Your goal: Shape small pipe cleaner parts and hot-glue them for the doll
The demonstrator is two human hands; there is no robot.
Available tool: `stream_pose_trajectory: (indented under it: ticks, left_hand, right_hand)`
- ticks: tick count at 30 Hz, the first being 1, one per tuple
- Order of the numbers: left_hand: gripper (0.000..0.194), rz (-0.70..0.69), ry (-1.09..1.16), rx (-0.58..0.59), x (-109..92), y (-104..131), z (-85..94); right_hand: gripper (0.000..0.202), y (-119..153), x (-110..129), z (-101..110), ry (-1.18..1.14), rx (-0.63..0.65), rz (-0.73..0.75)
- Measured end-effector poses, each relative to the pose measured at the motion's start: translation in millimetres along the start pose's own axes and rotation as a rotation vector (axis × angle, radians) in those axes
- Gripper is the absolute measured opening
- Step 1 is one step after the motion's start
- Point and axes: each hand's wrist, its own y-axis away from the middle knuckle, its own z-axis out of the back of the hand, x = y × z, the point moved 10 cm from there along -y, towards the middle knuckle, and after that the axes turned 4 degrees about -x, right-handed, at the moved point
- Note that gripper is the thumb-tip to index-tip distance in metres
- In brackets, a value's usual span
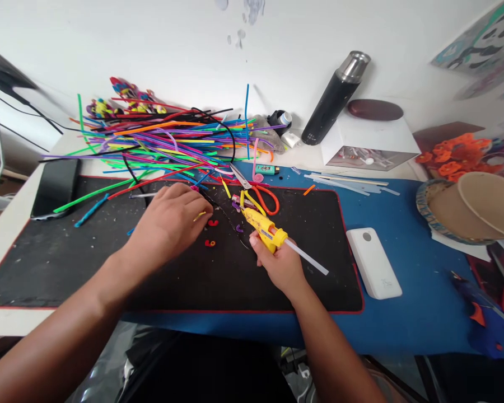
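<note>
My right hand (279,263) is wrapped round the handle of a yellow hot glue gun (258,224), its nozzle pointing up and left. A translucent glue stick (307,257) juts from its back end. My left hand (168,215) is over the black mat (252,285), palm down with fingers curled. A small yellow piece (199,216) shows at its fingertips, partly hidden. Beside that hand lie a small red curl (212,223), a red-and-yellow curl (210,243) and a purple bit (239,228). Scissors with orange-red handles (266,198) lie just beyond the glue gun.
A heap of coloured pipe cleaners (163,140) covers the back left, near a phone (56,187). Spare glue sticks (348,182), a black flask (336,98) and a white power bank (373,263) are to the right. A round bowl-like container (445,215) stands farther right.
</note>
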Motion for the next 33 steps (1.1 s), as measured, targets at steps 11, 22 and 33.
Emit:
stream_pose_trajectory:
  ticks: [11,22,33]
  left_hand:
    - [0.02,-0.327,-0.185,0.092,-39.5,0.4,-27.0]
    - [0.017,-0.385,-0.098,0.109,-38.6,8.6,-34.1]
    - [0.018,-0.313,-0.017,0.141,-32.3,5.6,-37.3]
  right_hand:
    - [0.031,-0.1,3.0,1.4,0.015,-0.011,0.015]
    - [0.033,0.3,2.4,1.4,0.023,-0.011,0.028]
    - [0.028,0.0,1.8,1.3,0.003,-0.01,0.0]
